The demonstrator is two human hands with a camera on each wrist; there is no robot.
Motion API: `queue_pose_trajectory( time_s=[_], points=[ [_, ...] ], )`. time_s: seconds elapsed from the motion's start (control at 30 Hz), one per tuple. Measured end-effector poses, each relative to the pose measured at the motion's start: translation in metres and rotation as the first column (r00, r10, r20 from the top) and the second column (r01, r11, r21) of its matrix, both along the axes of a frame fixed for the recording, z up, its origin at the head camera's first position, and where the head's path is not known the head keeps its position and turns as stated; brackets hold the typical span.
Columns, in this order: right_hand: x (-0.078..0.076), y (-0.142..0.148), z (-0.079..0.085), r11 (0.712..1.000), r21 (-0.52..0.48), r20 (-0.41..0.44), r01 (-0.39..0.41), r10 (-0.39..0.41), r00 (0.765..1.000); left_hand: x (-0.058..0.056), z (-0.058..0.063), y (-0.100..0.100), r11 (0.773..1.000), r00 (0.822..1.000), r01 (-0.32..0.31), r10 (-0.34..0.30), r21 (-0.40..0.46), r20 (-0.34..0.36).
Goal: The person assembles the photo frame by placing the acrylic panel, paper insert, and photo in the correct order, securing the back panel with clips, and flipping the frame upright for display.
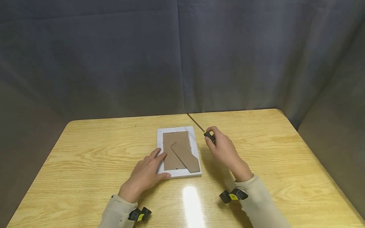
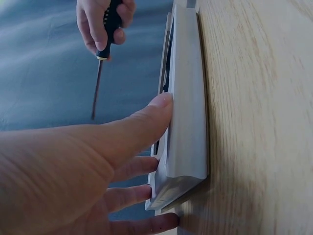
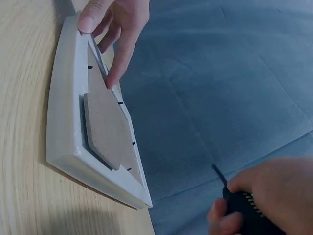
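Fingers of the bare left hand (image 1: pixel 144 173) lie spread and unclenched against the left and near edges of a white, rectangular picture frame (image 1: pixel 193 142), which rests back-up on the yellow wood-grain bench (image 1: pixel 94 158). The step in hand looks like steadying this frame for tool work on its back. A flat brown board stand (image 1: pixel 186 156) slants across the frame's brown backing board (image 1: pixel 171 161) to the near right corner and may get in the way there. Small black tabs (image 3: pixel 133 143) show around the backing board; the next move probably calls for bringing the tool's tip to one. Right of the frame, the right hand (image 1: pixel 223 150) grasps the black handle of a slim-shafted screwdriver (image 1: pixel 209 136), its tip apart from the frame. Beyond the frame's far side hangs a dark grey-blue cloth curtain (image 1: pixel 119 63).
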State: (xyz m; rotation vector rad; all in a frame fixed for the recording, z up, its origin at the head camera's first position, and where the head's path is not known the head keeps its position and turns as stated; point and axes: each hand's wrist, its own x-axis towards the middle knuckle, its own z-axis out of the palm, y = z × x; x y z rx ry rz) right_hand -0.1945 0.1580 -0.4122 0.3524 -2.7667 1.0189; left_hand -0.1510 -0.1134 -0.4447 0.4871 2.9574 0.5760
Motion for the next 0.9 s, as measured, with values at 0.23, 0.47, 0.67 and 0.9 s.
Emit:
queue_pose_trajectory(
  time_s=[0.23,0.47,0.67,0.9],
  points=[
    [0.0013,-0.0025,-0.0029,0.999,-0.015,-0.005,-0.035,0.034,0.999,0.0007,0.0003,-0.0001,1.0,1.0,0.0,0.0,-0.005,0.006],
    [0.0018,-0.0028,0.001,0.997,-0.055,0.022,-0.046,0.048,0.999,0.0003,0.0008,0.0009,1.0,1.0,0.002,-0.002,0.001,0.003],
    [0.0024,-0.0043,0.002,0.996,-0.058,0.042,-0.062,0.064,0.997,0.0008,0.0018,0.0017,1.0,1.0,0.0,0.0,0.001,-0.003],
    [0.0039,-0.0083,0.0019,0.995,-0.069,0.021,-0.075,0.077,0.997,0.0016,0.0017,0.0015,1.0,1.0,-0.005,0.005,0.004,-0.005]
  ],
)
